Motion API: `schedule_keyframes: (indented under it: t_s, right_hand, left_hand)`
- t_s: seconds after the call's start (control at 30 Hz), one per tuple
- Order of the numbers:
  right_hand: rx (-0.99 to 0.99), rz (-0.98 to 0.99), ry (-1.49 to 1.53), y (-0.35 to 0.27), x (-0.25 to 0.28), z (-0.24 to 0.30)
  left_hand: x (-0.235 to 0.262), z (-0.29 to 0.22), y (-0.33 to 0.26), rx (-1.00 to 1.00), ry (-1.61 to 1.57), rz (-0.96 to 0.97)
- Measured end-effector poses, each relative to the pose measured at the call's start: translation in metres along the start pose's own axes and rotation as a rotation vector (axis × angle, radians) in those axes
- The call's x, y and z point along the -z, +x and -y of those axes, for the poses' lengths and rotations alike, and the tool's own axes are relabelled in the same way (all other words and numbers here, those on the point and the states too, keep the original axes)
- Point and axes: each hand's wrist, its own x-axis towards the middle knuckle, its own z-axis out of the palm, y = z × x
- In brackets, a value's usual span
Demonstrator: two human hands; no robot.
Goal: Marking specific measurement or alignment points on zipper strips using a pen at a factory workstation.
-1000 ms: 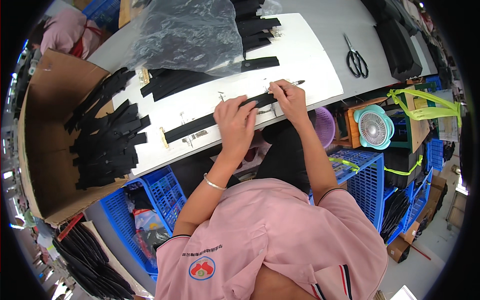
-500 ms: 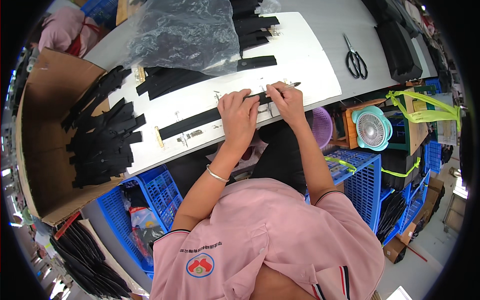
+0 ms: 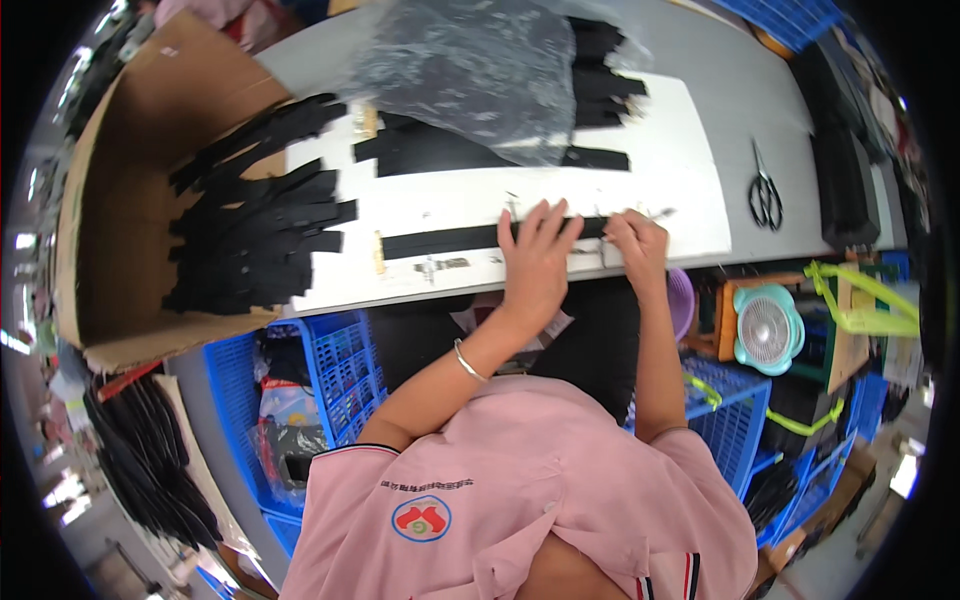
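Note:
A long black fabric strip (image 3: 440, 242) lies flat across a white board (image 3: 460, 192) with dark marks on it. My left hand (image 3: 536, 262) rests on the strip's middle, its fingers spread and stretched out. Near the strip's right end, my right hand (image 3: 643, 252) is closed around a pen (image 3: 663, 212), whose end sticks out to the right of the fingers. The pen's tip is hidden by the hand. Further up the board, more black strips (image 3: 430, 150) lie partly under a sheet of clear plastic (image 3: 470, 75).
On the left, a cardboard box (image 3: 95, 220) lies on its side with many black strips (image 3: 255, 240) at its opening. Black-handled scissors (image 3: 764, 195) lie on the grey table at right. Below the table edge are blue crates (image 3: 340, 375) and a turquoise fan (image 3: 768, 330).
My head view has shifted, so the scene sits lower and further right. The fingers of my left hand have spread out over the strip. My right hand still grips the pen.

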Motion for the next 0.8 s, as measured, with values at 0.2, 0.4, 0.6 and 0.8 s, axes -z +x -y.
schedule_keyframes:
  t_s: [0.2,0.4,0.6,0.8]
  right_hand:
    - [-0.031,-0.2,0.146,-0.011,-0.005,-0.004]
    - [-0.017,-0.185,0.176,-0.005,-0.013,-0.006]
    - [-0.067,-0.184,0.206,-0.002,-0.014,0.001]
    - [-0.037,-0.179,0.161,-0.003,-0.012,0.0]
  left_hand:
    - [-0.001,0.019,0.018,-0.002,-0.032,0.086]
    - [-0.016,0.059,0.082,0.019,-0.058,0.021]
    - [0.035,0.088,0.031,0.068,-0.157,-0.002]
    - [0.143,0.179,-0.013,0.156,0.425,-0.191]
